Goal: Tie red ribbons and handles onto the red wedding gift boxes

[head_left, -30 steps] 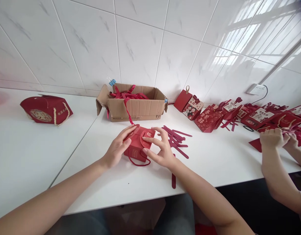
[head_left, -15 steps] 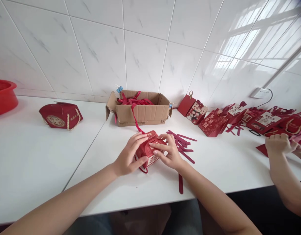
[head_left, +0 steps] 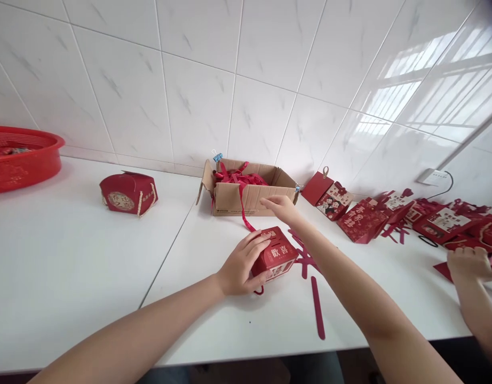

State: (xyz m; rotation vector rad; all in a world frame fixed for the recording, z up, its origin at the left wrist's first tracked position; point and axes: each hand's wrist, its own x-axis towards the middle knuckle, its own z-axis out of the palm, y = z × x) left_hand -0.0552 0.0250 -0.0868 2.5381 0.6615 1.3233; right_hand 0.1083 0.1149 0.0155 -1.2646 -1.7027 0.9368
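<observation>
A small red paper gift box point(head_left: 283, 253) with pale lettering stands on the white table, its lid closed. My left hand point(head_left: 243, 264) holds its left side, fingers over the top and thumb along the front. A red cord loop point(head_left: 259, 290) pokes out below that hand. Raised in front of the cardboard box point(head_left: 235, 201), my right hand point(head_left: 282, 207) has its fingers stretched out to the left, with nothing visible in them. From the cardboard box a red ribbon point(head_left: 244, 213) hangs over the front edge and reaches the gift box; more ribbons point(head_left: 246, 177) lie inside.
Dark red strips point(head_left: 306, 261) lie under my right forearm, with one strip point(head_left: 318, 308) nearer the front. A finished-looking red box point(head_left: 128, 193) and a red basket point(head_left: 25, 168) stand left. Several red boxes point(head_left: 360, 220) line the right, beside another person's hand point(head_left: 472, 262).
My right hand has left the gift box and moved up and forward to the cardboard box. My left hand stays on the gift box. The whole view has shifted.
</observation>
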